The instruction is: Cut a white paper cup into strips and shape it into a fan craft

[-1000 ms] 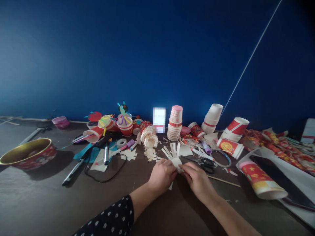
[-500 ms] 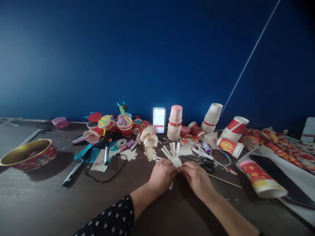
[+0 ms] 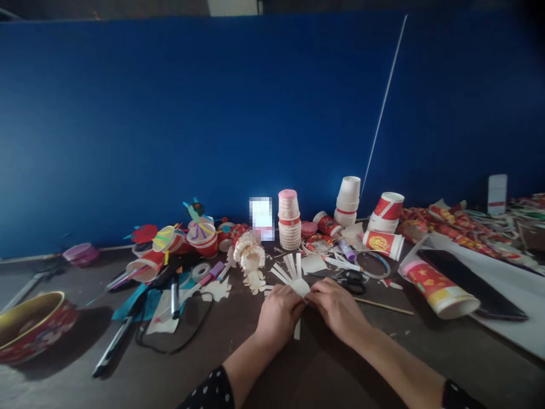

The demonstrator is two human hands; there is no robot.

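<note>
A white paper piece (image 3: pixel 300 287) with a round centre and long strips fanning outward lies between my hands at the middle of the table. My left hand (image 3: pixel 279 314) has its fingers pinched on the near left edge of it. From the right, my right hand (image 3: pixel 336 307) pinches the near right edge, its fingertips close to those of the left. One strip points toward me below the fingertips. The fingers hide part of the paper's near side. Black scissors (image 3: pixel 352 280) lie just beyond my right hand, with a thin wooden stick (image 3: pixel 385 307) beside them.
Stacked paper cups (image 3: pixel 289 233) stand behind the paper. Left are a shell-like craft (image 3: pixel 249 255), markers (image 3: pixel 175 298), a tape roll (image 3: pixel 201 272) and a gold-lined bowl (image 3: pixel 34 326). To the right lie a patterned cup (image 3: pixel 440 288) and a dark phone (image 3: pixel 472 284). A blue partition (image 3: pixel 213 113) rises behind.
The view has tilted and shifted, so the table items appear farther left and the partition's top edge shows. Both hands keep their pinch on the paper, with little change in their pose.
</note>
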